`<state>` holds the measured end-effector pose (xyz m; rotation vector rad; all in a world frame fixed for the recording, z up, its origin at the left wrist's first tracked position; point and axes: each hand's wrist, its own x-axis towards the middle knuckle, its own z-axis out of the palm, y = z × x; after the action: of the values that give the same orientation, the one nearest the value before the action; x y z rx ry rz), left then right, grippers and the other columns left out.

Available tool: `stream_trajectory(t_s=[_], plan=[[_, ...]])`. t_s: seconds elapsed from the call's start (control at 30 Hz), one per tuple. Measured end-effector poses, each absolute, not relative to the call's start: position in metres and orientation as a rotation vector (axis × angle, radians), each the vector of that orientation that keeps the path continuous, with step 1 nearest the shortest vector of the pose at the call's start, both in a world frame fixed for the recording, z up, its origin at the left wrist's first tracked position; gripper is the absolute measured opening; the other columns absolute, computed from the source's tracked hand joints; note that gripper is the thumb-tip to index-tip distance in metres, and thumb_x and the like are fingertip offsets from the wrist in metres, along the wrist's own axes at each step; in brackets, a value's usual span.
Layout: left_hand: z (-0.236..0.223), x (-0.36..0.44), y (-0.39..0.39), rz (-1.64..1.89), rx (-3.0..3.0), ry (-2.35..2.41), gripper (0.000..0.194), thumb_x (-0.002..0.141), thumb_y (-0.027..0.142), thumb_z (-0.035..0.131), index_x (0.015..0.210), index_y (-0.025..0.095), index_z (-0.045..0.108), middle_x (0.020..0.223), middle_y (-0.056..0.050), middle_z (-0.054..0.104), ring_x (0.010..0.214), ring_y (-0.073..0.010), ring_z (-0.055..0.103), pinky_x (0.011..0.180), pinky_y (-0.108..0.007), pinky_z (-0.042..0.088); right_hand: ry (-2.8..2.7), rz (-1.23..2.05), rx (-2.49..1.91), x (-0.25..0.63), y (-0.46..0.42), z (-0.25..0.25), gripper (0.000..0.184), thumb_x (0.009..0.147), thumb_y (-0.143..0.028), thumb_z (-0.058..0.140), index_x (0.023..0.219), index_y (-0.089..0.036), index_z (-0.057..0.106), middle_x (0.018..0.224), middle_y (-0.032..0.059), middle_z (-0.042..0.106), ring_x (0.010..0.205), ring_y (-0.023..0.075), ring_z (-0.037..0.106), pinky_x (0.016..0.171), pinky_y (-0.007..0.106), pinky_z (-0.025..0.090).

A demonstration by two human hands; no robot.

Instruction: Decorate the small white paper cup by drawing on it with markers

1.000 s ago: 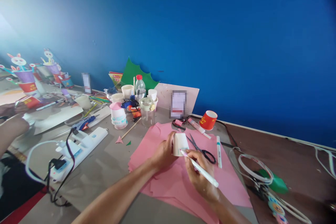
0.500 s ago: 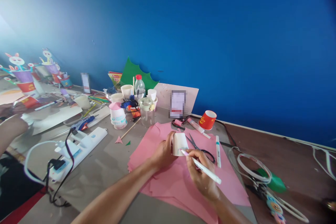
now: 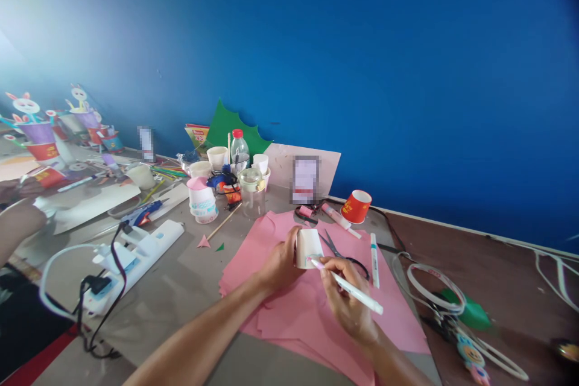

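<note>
A white paper cup (image 3: 309, 243) is gripped from its left side by my left hand (image 3: 283, 265), above the pink paper sheets (image 3: 289, 319). Small pink and bluish marks show low on the cup's wall. My right hand (image 3: 346, 295) is closed round a white marker (image 3: 359, 297), whose pink tip end is at the lower right of the cup. Black-handled scissors (image 3: 335, 246) lie on the pink paper just behind my right hand, partly hidden by it. A capped marker with a teal band (image 3: 374, 260) rests to their right.
A red paper cup (image 3: 356, 207) and a pink glue tube (image 3: 335, 216) stand and lie behind. To the left are a glass jar (image 3: 253, 193), stacked cups (image 3: 203, 200), a glue gun (image 3: 143, 212) and a power strip (image 3: 136, 268). Another person's arm (image 3: 20, 226) works at far left.
More pink marking shows on the cup's wall than before. The marker's rear end has swung slightly right and up. Both hands keep their hold.
</note>
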<state>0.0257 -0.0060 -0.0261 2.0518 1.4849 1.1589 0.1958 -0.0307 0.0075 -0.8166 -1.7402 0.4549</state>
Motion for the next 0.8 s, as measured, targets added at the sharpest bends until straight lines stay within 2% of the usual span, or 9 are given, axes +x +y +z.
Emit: stream_trajectory(t_s=[0.1, 0.23, 0.53, 0.73, 0.8], plan=[[-0.026, 0.025, -0.006, 1.137, 2.035, 1.487, 0.059, 0.079, 0.024, 0.058, 0.131, 0.011, 0.033, 0.074, -0.004, 0.063, 0.058, -0.0170, 0.058, 0.052, -0.026, 0.041, -1.707, 0.474, -0.878, 0.197, -0.030, 0.007, 0.011, 0.093, -0.022, 0.054, 0.082, -0.020, 0.057, 0.064, -0.0008, 0.060, 0.046, 0.0107, 0.052, 0.042, 0.021, 0.042], [-0.025, 0.025, -0.006, 1.148, 2.028, 1.467, 0.058, 0.080, 0.025, 0.057, 0.131, 0.012, 0.032, 0.075, -0.003, 0.064, 0.058, -0.0170, 0.058, 0.052, -0.027, 0.041, -1.699, 0.482, -0.879, 0.197, -0.030, 0.008, 0.014, 0.093, -0.024, 0.054, 0.080, -0.020, 0.057, 0.062, -0.0017, 0.058, 0.044, 0.0092, 0.047, 0.039, 0.020, 0.038], [-0.029, 0.024, -0.005, 1.159, 2.063, 1.490, 0.059, 0.079, 0.024, 0.057, 0.131, 0.011, 0.032, 0.084, -0.007, 0.067, 0.062, -0.0176, 0.061, 0.053, -0.028, 0.044, -1.726, 0.468, -0.867, 0.197, -0.030, 0.004, 0.010, 0.092, -0.023, 0.054, 0.083, -0.020, 0.057, 0.067, 0.0001, 0.060, 0.050, 0.0115, 0.054, 0.044, 0.022, 0.043], [-0.026, 0.025, -0.006, 1.150, 2.099, 1.461, 0.057, 0.078, 0.016, 0.052, 0.131, 0.012, 0.030, 0.083, -0.005, 0.065, 0.060, -0.0168, 0.061, 0.053, -0.028, 0.046, -1.790, 0.451, -0.798, 0.196, -0.032, 0.012, 0.011, 0.090, -0.018, 0.052, 0.080, -0.022, 0.054, 0.068, 0.0010, 0.062, 0.062, 0.0161, 0.064, 0.054, 0.025, 0.050], [-0.024, 0.025, -0.006, 1.163, 2.111, 1.452, 0.053, 0.079, 0.016, 0.052, 0.128, 0.013, 0.033, 0.088, -0.007, 0.065, 0.063, -0.0173, 0.062, 0.055, -0.029, 0.048, -1.807, 0.421, -0.766, 0.195, -0.033, 0.015, 0.011, 0.089, -0.017, 0.052, 0.079, -0.022, 0.055, 0.070, 0.0020, 0.063, 0.066, 0.0173, 0.065, 0.058, 0.026, 0.052]])
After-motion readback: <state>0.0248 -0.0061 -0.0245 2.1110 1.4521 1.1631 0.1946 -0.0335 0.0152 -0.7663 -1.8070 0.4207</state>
